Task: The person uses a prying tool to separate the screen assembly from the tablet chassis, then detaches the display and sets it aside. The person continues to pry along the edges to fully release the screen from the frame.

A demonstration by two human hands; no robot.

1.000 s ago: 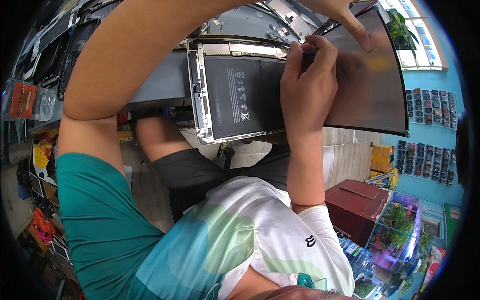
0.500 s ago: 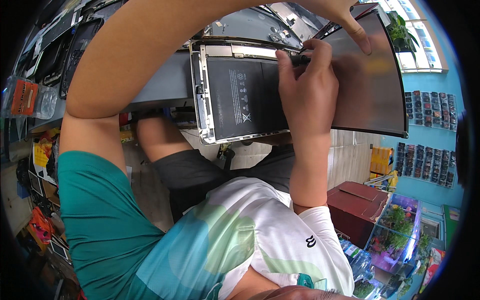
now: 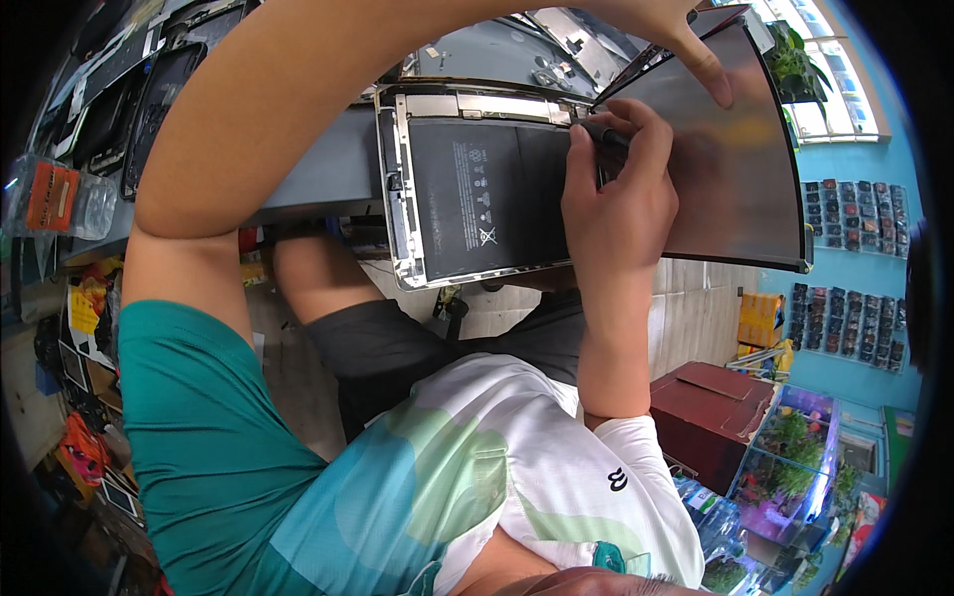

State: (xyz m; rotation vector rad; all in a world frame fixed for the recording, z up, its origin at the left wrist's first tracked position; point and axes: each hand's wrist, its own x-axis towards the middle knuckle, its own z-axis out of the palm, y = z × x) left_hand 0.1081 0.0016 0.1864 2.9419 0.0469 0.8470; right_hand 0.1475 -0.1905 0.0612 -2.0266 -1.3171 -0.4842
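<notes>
An opened tablet body (image 3: 497,189) lies at the table's front edge, its black battery showing inside the silver frame. To its right the tablet's display panel (image 3: 730,169) stands raised, dull grey back toward me. My left arm reaches across the top, and my left hand (image 3: 681,40) grips the panel's upper edge, thumb on the grey face; its other fingers are mostly out of sight. My right hand (image 3: 626,179) pinches a black-handled screwdriver (image 3: 606,134) over the tablet's upper right corner. The tool's tip is too small to make out.
Taken-apart tablets (image 3: 164,109) and a clear plastic bag with an orange label (image 3: 55,196) sit on the grey table (image 3: 338,154) at left. Small metal parts (image 3: 552,74) lie beyond the tablet. A dark red box (image 3: 711,407) and planted tanks (image 3: 790,437) stand at lower right.
My right hand has shifted slightly right and down, and more of the screwdriver's black handle shows. The left hand and the display panel have barely moved.
</notes>
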